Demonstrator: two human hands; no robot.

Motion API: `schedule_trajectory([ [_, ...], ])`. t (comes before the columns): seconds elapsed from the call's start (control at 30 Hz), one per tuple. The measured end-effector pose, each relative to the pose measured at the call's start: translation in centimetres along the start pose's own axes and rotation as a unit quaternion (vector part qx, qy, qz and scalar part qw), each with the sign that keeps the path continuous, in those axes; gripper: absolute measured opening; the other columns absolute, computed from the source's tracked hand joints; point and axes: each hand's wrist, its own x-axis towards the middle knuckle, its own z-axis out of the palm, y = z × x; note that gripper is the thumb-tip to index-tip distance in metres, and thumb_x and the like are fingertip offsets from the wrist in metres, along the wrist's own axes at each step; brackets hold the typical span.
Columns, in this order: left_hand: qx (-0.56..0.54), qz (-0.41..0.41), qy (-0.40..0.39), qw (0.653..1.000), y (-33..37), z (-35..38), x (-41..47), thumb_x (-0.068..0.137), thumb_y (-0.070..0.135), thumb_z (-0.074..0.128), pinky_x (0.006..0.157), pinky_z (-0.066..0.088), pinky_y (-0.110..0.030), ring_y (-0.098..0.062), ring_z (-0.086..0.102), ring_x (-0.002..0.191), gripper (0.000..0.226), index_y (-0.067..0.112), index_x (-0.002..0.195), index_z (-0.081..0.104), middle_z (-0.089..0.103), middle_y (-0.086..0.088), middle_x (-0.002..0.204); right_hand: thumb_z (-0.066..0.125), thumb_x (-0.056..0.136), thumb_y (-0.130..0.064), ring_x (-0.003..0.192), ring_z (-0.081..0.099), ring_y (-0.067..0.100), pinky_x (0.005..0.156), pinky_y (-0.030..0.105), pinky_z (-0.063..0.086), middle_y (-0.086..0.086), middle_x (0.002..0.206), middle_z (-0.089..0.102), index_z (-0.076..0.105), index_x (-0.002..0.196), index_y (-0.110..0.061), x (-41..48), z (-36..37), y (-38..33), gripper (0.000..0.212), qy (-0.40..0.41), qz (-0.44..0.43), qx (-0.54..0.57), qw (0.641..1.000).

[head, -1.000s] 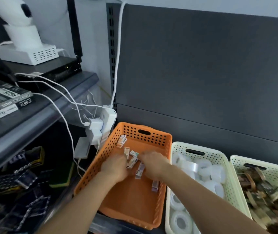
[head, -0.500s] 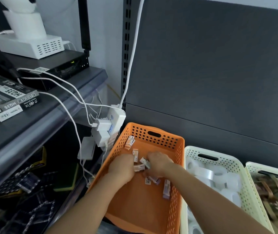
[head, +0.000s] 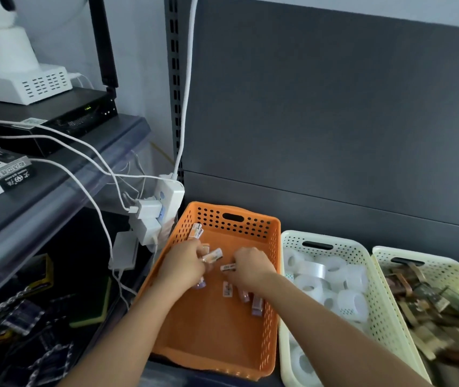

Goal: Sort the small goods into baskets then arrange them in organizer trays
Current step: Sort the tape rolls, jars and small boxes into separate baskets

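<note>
Hands are both down inside the orange basket (head: 274,247), lower centre of the frame, working through the small packs (head: 227,289) scattered on its floor.

Left hand (head: 186,263): fingers curled, grip closed round what looks like two or three packs bunched together. One labelled end sticks out toward the middle of the basket.

Right hand (head: 250,268): grip narrow, thumb and fingertips pinching a single pack (head: 228,267) by its end. It is just beside the left hand's bundle and apparently not touching it.

Loose stock: three or four packs lie flat below the right hand, toward the basket's right wall. Two more packs (head: 197,230) rest against the upper left wall.

Right of the orange basket, close against it, stands a cream basket (head: 292,241) of clear tape rolls (head: 313,270). Further right, a second cream basket (head: 432,263) holds brownish goods too blurred to name.

Handling assessment: the packs appear light, stiff and short, with glossy wrappers that may slide against one another in a bunch. They are judged safest taken across the long sides, between thumb and forefinger, rather than by the tip, where one could pivot out. The left hand's bundle seems near the limit of what the fingers can pin. Adding more risks a harmless drop back into the basket.

Sorting looks largely done, and gathering for the trays appears to be the step in hand. No trays are in view.
</note>
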Motion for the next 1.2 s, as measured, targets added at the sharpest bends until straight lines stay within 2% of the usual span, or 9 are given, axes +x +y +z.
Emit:
schedule_trajectory([
  [0.2,-0.174,0.019,0.036,0.984,2.4,0.5,-0.9,0.085,0.003,0.068,0.052,0.057,-0.033,-0.020,0.069,0.055,0.014,0.013,0.088,0.058,0.062,-0.004,0.088,0.057,0.086,-0.011,0.061,0.054,0.011,0.047,0.019,0.037,-0.005,0.071,0.061,0.067,0.081,-0.019,-1.6,-3.0,0.8,0.014,0.146,-0.006,0.174,0.974],
  [0.33,-0.262,0.048,0.040,0.963,5.6,1.6,-2.0,0.085,0.006,0.070,0.058,0.059,-0.037,-0.027,0.070,0.063,0.012,0.009,0.092,0.061,0.063,-0.008,0.092,0.059,0.085,-0.013,0.069,0.066,0.021,0.065,0.038,0.056,-0.002,0.073,0.067,0.068,0.085,-0.022,-4.3,-5.7,3.1,0.013,0.230,-0.011,0.322,0.918],
  [0.5,-0.300,0.093,0.000,0.949,11.4,5.2,-4.4,0.086,0.002,0.068,0.049,0.054,-0.024,-0.019,0.064,0.061,0.012,0.002,0.095,0.061,0.062,-0.010,0.087,0.061,0.085,-0.013,0.070,0.065,0.022,0.071,0.044,0.055,-0.005,0.071,0.066,0.066,0.085,-0.025,-8.8,-7.1,9.3,0.013,0.296,0.006,0.390,0.872],
  [0.6,-0.322,0.108,-0.023,0.940,14.8,8.7,-6.1,0.085,0.000,0.067,0.049,0.055,-0.025,-0.014,0.063,0.058,0.011,0.003,0.092,0.060,0.061,-0.012,0.087,0.062,0.085,-0.013,0.070,0.065,0.020,0.073,0.047,0.056,-0.008,0.071,0.066,0.065,0.086,-0.030,-11.9,-7.3,13.7,0.017,0.332,0.022,0.410,0.849],
  [0.73,-0.329,0.125,-0.043,0.935,19.3,14.4,-9.3,0.085,-0.002,0.066,0.052,0.056,-0.025,-0.012,0.063,0.059,0.010,0.005,0.088,0.060,0.063,-0.012,0.083,0.062,0.086,-0.015,0.074,0.065,0.015,0.076,0.042,0.056,-0.010,0.077,0.067,0.067,0.093,-0.025,-16.7,-7.6,20.3,0.013,0.353,0.040,0.394,0.848],
  [0.9,-0.310,0.129,-0.067,0.940,24.7,22.3,-13.1,0.084,0.003,0.070,0.065,0.060,-0.039,-0.024,0.067,0.073,0.011,0.011,0.085,0.062,0.066,-0.010,0.084,0.061,0.088,-0.017,0.063,0.059,0.010,0.058,0.024,0.044,-0.012,0.074,0.064,0.066,0.094,-0.024,-22.3,-8.0,28.7,0.011,0.370,0.074,0.349,0.858],
  [1.03,-0.250,0.148,-0.084,0.953,28.4,27.4,-15.5,0.085,0.008,0.070,0.067,0.060,-0.040,-0.020,0.068,0.074,0.015,0.021,0.083,0.062,0.067,-0.004,0.088,0.060,0.089,-0.016,0.066,0.060,0.014,0.062,0.031,0.048,-0.010,0.074,0.065,0.064,0.092,-0.027,-25.6,-7.9,33.6,0.012,0.367,0.102,0.345,0.858],
  [1.13,-0.142,0.207,-0.060,0.966,30.9,30.0,-16.2,0.086,0.020,0.069,0.067,0.054,-0.029,-0.013,0.063,0.073,0.009,0.022,0.091,0.062,0.061,0.009,0.083,0.058,0.090,-0.015,0.067,0.057,0.011,0.065,0.031,0.047,-0.011,0.076,0.063,0.065,0.093,-0.022,-27.0,-8.0,37.0,0.010,0.372,0.122,0.323,0.862],
  [1.2,-0.096,0.253,-0.068,0.960,32.6,31.5,-16.4,0.089,0.021,0.065,0.066,0.052,-0.032,-0.017,0.063,0.075,0.010,0.021,0.098,0.061,0.061,0.006,0.085,0.056,0.091,-0.015,0.067,0.058,0.016,0.062,0.032,0.047,-0.006,0.079,0.065,0.065,0.095,-0.020,-27.4,-8.2,39.2,0.011,0.375,0.141,0.300,0.866],
])
